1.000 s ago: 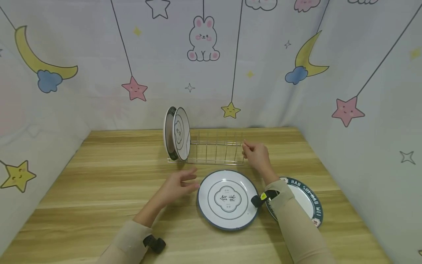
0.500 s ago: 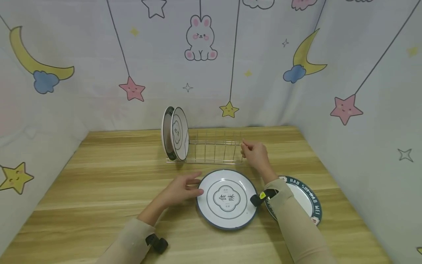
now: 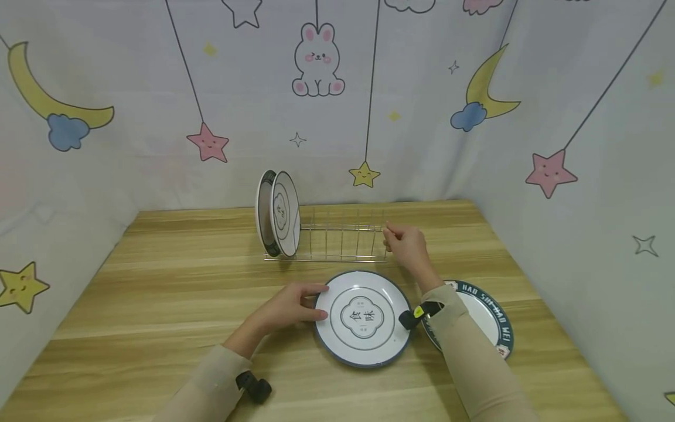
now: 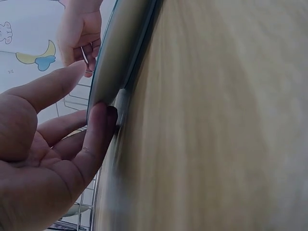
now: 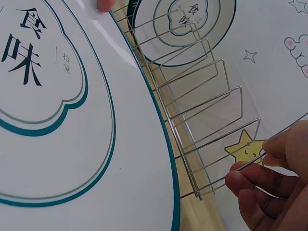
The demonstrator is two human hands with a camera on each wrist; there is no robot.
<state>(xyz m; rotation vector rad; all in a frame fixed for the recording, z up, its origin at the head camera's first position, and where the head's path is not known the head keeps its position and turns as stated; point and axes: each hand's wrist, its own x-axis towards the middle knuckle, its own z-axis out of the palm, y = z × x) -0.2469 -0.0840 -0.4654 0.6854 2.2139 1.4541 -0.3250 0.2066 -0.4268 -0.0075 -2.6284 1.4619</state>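
A white plate with a blue rim (image 3: pixel 364 346) lies face up in front of a wire dish rack (image 3: pixel 343 258). My left hand (image 3: pixel 289 305) is at its left edge, thumb over the top face. In the left wrist view, fingers (image 4: pixel 96 127) curl under the plate's rim (image 4: pixel 118 53). My right hand (image 3: pixel 411 249) pinches the rack's right end wire between thumb and fingers, plain in the right wrist view, where the rack (image 5: pixel 211 130) slants past the plate (image 5: pixel 139 159). Two plates (image 3: pixel 286 214) stand upright in the rack's left end.
A plate with a dark green lettered rim (image 3: pixel 501 322) lies to the right, partly hidden under my right forearm. Wood-grain tabletop (image 3: pixel 174 293) surrounds everything. A white printed curtain (image 3: pixel 237 88) closes off the back and both sides.
My left hand has moved right onto the blue-rimmed plate's left edge, its thumb now over the plate. The right hand stays on the rack's end. The view has shifted slightly.
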